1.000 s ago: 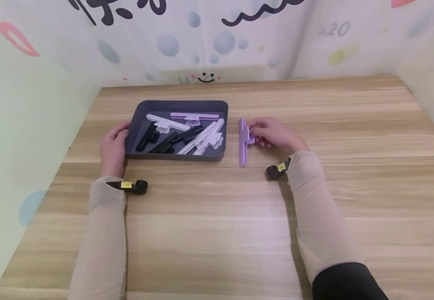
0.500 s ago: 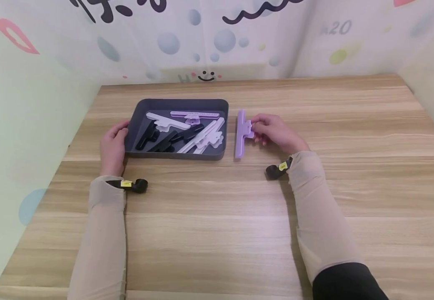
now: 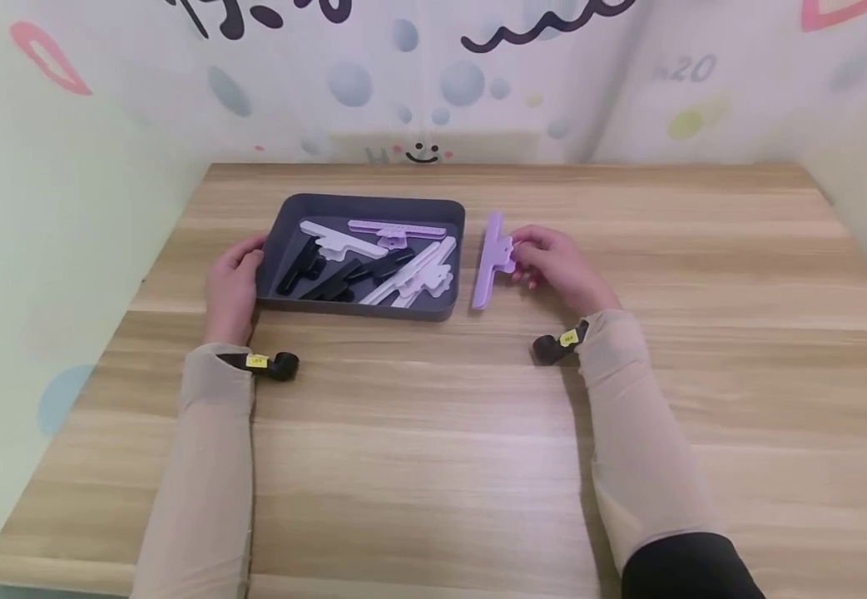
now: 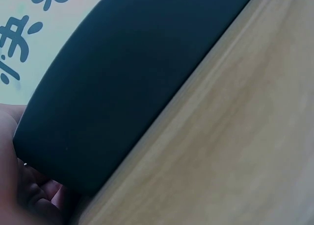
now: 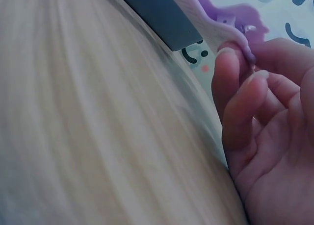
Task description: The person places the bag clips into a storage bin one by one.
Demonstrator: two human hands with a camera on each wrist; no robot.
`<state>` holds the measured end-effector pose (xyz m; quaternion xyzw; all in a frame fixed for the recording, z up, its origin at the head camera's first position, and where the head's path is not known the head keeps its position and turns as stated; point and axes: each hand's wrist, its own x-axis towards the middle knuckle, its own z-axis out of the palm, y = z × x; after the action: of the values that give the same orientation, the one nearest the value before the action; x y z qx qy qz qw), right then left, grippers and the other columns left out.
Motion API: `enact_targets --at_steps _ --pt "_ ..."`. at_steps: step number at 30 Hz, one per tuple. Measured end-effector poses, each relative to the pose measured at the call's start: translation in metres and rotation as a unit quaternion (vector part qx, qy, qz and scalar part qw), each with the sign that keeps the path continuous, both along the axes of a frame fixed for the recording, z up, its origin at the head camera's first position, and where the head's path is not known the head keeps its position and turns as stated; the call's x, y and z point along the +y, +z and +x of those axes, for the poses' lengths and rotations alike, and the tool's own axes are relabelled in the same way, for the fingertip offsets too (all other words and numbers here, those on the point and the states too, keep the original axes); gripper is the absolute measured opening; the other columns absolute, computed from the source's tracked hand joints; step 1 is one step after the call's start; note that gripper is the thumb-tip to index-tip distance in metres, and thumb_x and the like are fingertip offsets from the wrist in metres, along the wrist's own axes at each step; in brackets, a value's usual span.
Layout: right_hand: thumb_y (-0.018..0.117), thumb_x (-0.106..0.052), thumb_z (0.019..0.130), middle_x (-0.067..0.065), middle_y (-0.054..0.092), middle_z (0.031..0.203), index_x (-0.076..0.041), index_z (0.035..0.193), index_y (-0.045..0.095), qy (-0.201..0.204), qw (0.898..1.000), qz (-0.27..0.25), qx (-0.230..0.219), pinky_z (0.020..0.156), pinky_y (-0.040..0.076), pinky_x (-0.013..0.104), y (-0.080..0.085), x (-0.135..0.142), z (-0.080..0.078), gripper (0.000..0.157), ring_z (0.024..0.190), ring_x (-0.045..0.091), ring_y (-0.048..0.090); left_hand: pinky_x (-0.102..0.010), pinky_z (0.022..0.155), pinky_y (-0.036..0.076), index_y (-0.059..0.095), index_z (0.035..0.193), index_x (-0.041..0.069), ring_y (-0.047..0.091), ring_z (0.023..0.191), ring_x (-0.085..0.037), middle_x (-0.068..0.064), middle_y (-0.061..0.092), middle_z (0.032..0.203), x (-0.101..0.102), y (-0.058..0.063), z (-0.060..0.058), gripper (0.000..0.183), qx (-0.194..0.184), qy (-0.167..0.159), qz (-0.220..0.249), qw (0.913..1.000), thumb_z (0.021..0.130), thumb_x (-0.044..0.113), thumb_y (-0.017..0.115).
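Observation:
Between the right hand's (image 3: 559, 264) thumb and fingers is the scalloped handle of a long purple clip (image 3: 488, 264). The clip stands just right of a dark grey tray (image 3: 344, 309), its long bar pointing away from the person and slightly tilted. In the right wrist view, thumb and forefinger pinch the handle of the purple clip (image 5: 216, 14), the other fingers curling below. At the tray's left end, the left hand (image 3: 233, 283) grips the side wall. In the left wrist view, curled fingers (image 4: 46, 190) show at the lower corner of the tray (image 4: 132, 78).
Inside the tray lie several clips: a purple clip (image 3: 396, 230) along the back, a white clip (image 3: 344, 240), black clips (image 3: 301, 266) and overlapping white clips (image 3: 422, 274) at the right. A wood-grain table (image 3: 418, 433) meets a printed wall covering (image 3: 508, 125) behind.
The right hand has lifted the purple clip off the table and tilted its bar, with the far end now farther back. The left hand stays at the tray. The head view has shifted slightly.

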<state>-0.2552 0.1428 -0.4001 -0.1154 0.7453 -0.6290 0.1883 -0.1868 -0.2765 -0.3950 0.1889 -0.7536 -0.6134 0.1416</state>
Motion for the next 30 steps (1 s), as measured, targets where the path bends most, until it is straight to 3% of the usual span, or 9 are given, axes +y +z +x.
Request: enact_targets --at_steps 9,16,24,30 --pt "0.05 -0.011 0.089 0.012 0.057 0.081 -0.004 0.107 0.053 -0.014 1.0 -0.026 -0.001 0.051 0.045 0.024 0.001 -0.001 0.0 0.019 0.065 0.018 0.052 -0.026 0.093 0.032 0.061 0.116 0.018 0.043 0.109 -0.01 0.002 0.053 0.123 0.002 0.002 0.002 0.029 -0.004 0.004 -0.007 1.0 0.091 0.025 0.05" --pt "0.05 -0.008 0.088 0.011 0.056 0.079 -0.004 0.104 0.052 -0.032 0.999 -0.038 -0.009 0.05 0.044 0.023 0.0 -0.003 0.0 0.017 0.064 0.017 0.051 -0.027 0.094 0.031 0.061 0.116 0.017 0.042 0.109 -0.012 0.001 0.053 0.123 0.002 0.003 0.002 0.029 -0.004 -0.002 0.015 0.9999 0.091 0.023 0.05" --pt "0.05 -0.009 0.09 0.013 0.056 0.08 -0.005 0.106 0.052 -0.026 0.999 -0.041 -0.003 0.051 0.044 0.023 0.003 -0.003 0.002 0.016 0.065 0.017 0.051 -0.026 0.094 0.03 0.061 0.116 0.018 0.043 0.11 -0.009 0.002 0.053 0.123 0.001 0.003 0.002 0.029 -0.003 0.003 -0.018 0.9998 0.091 0.025 0.049" --pt "0.05 -0.008 0.09 0.012 0.056 0.08 -0.004 0.106 0.051 -0.021 0.999 -0.044 -0.008 0.052 0.044 0.024 0.011 -0.004 0.008 0.016 0.067 0.019 0.051 -0.025 0.094 0.031 0.061 0.116 0.017 0.043 0.11 -0.01 0.001 0.053 0.123 0.002 0.001 0.001 0.028 -0.003 0.001 -0.008 1.0 0.091 0.023 0.05"
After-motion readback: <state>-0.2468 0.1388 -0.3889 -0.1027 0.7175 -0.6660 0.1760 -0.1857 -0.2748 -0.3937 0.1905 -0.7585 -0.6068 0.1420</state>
